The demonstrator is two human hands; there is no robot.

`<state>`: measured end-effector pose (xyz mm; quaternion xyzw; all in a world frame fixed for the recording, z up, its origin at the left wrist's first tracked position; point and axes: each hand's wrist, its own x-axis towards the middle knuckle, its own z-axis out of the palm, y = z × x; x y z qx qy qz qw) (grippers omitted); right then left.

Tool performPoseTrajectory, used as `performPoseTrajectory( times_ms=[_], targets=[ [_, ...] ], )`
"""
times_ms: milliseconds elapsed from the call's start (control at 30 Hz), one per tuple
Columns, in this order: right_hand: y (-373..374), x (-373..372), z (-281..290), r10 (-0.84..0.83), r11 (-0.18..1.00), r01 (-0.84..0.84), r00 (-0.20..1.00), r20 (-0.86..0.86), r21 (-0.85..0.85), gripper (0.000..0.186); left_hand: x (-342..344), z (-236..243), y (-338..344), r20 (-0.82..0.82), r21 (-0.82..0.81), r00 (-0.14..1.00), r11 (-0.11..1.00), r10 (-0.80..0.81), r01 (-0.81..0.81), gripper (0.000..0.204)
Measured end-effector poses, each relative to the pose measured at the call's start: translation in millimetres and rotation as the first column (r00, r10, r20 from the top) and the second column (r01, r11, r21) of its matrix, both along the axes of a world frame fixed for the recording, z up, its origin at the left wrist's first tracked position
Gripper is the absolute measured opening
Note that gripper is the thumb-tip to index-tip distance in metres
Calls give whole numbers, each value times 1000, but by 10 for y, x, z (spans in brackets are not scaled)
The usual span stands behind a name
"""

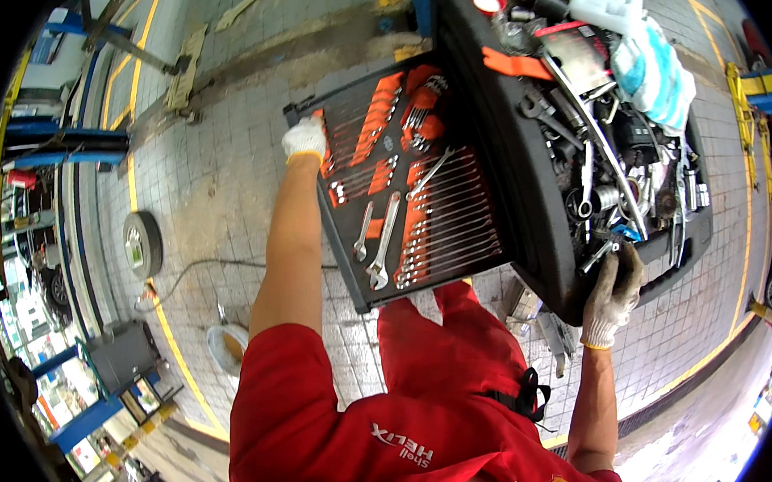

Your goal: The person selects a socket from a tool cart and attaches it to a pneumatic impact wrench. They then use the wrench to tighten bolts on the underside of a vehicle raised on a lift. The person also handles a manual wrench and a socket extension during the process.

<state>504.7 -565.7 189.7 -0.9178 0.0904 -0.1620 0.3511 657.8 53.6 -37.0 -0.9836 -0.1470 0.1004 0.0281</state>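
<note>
And there, left of the black cart, the left hand gripped the far-left edge of the open drawer, likely heavy, best held by that stiff rim; the right hand met a probably slick silver tool, its hold impossible to tell.

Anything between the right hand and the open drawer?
Yes: the cart's thick black edge runs between the right hand, at the loose tools up top, and the open drawer. Nothing visible bars the left hand, at the drawer's outer edge.
</note>
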Motion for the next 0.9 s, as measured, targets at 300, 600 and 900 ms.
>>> performPoseTrajectory(
  times_ms=[300, 600, 900],
  targets=[
    [85, -4, 114, -16, 999, 16, 1000, -5, 34, 32, -202, 1319, -155, -58, -199, 998, 980, -39, 26, 35],
    [27, 5, 91, 5, 1000, -6, 998, 69, 16, 36, -1754, 2674, -545, 150, -779, 933, 620, 327, -92, 26],
    [12, -61, 98, 5, 996, -10, 998, 68, 84, 41, -2900, 3954, -1180, 257, -834, 851, 550, 458, -44, 21]
  ],
)
